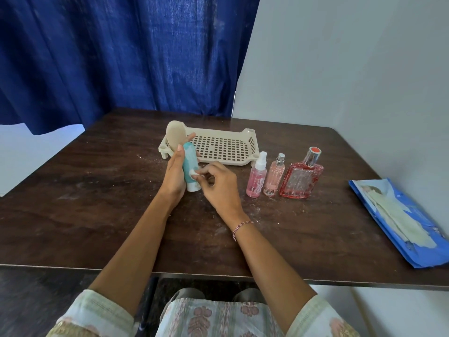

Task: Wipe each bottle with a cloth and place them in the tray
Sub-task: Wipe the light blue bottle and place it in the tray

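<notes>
Teal bottle upright, white cloth pressed against it, beige tray behind — three pink bottles outside

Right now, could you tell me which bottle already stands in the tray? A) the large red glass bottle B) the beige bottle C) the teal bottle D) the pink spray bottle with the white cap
B: the beige bottle stands upright at the left end of the tray, while the teal bottle is held in the left hand and the pink and red ones stand on the table.
</notes>
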